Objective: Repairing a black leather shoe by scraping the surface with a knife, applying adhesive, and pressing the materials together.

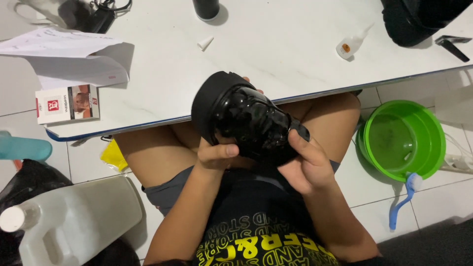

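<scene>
Here, going from the left, a white jug (74, 221) lies on the floor beside a black bag (24, 184), and above them a small red and white box (67, 103) sits on the white table (276, 54) under some folded papers (64, 54). A yellow thing (114, 156) shows on the floor under the table edge. In the middle, the person holds a glossy black shoe (246, 123) over the lap, just below the table edge and partly in front of it, with its opening turned up and to the left. The left hand (217, 156) supports the shoe from under, the thumb pressed on its side and the fingers curled around behind it. The right hand (305, 165) grips the lower right end, thumb laid on the top and fingers wrapped below, so both hands are closed on the shoe. On the table behind are a small white cap (205, 43), a dark cup (206, 9) and a little glue bottle (351, 44). At the right, on the tiled floor, stands a green basin (401, 140), with a blue brush (404, 199) just beside its lower rim.
</scene>
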